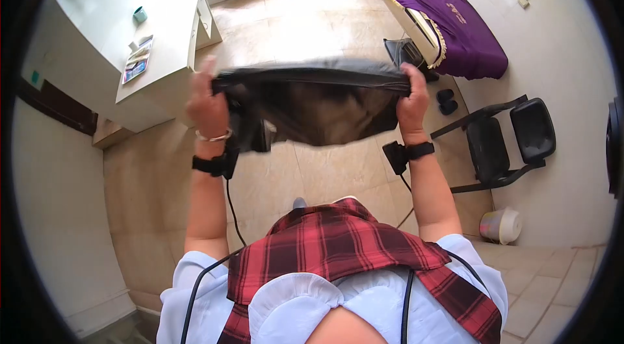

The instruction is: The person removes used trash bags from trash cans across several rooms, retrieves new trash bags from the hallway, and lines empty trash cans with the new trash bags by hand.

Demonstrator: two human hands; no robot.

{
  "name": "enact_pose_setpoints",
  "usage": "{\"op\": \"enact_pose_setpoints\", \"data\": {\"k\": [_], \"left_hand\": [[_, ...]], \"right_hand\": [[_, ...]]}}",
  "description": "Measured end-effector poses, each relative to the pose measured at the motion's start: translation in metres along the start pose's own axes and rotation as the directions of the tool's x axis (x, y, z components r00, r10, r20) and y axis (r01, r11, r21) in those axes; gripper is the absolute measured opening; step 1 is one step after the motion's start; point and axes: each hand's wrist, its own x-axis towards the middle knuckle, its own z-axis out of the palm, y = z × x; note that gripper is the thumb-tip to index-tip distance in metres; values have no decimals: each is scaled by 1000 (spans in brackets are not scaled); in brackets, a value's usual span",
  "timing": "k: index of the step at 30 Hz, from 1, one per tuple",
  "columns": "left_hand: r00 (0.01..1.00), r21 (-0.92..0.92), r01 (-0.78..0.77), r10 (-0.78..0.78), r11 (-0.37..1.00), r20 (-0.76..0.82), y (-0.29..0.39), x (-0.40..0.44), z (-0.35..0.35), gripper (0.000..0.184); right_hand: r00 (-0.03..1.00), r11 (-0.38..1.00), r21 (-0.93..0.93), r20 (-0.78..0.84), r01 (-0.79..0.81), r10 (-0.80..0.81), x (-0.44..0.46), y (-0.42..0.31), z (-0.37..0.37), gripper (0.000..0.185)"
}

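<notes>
Both arms reach forward, holding a dark plastic bag [318, 107] stretched wide between them above the tiled floor. At the bag's left end, my left hand [209, 107] grips the rim, slightly blurred, with a pale bracelet at the wrist. My right hand [413, 100] is closed on the rim's right end. The bag's body hangs below the rim, its surface smeared by motion. Each wrist carries a black strap with a small device and a cable.
A white desk [166, 32] with a cup and a tray stands at the left. A purple cover [448, 22] drapes furniture at the upper right. Below it are a black chair [487, 149], dark slippers [446, 102] and a light bucket [500, 226].
</notes>
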Motion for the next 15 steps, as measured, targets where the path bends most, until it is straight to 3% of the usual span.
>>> {"op": "enact_pose_setpoints", "data": {"k": [1,3,4,5,6,7,8,9,10,11,12,15], "left_hand": [[994,-11,-9,8,1000,-108,-5,12,-1,48],[996,-12,-28,27,1000,-90,-31,5,15,46],[995,-14,-55,54,998,-83,-46,-5,26,43],[995,7,-27,26,1000,93,-69,-31,46,44],[954,22,-57,48,998,295,-119,-76,73,41],[552,393,103,-381,914,741,-144,-119,79,36],[251,559,-18,-538,829,805,-155,-157,84,33],[97,569,-64,-563,820,821,-161,-184,83,30],[23,554,-11,-554,832,832,-149,-192,77,25],[13,579,8,-579,815,815,-152,-194,86,25],[24,601,76,-604,796,797,-156,-204,91,23],[47,690,229,-716,687,697,-154,-174,122,21]], "right_hand": [[1000,1000,-5,7,-7,7,9,-8,12,31],[987,979,139,25,152,-157,18,-16,36,47],[959,986,168,283,-15,-33,-4,5,56,48],[826,981,138,563,-134,34,-33,37,77,39],[408,973,-192,885,-124,227,-63,78,102,30],[-112,942,-264,950,208,291,-69,72,111,26],[-312,958,-47,940,281,138,-102,102,114,27],[-318,988,-150,935,48,157,-111,110,115,28],[-257,956,-291,926,-15,278,-128,129,121,31],[-179,926,-351,928,-135,326,-125,140,130,35],[-218,940,-323,931,-114,293,-119,157,140,35],[-152,936,-351,927,-19,344,-79,205,202,33]]}}
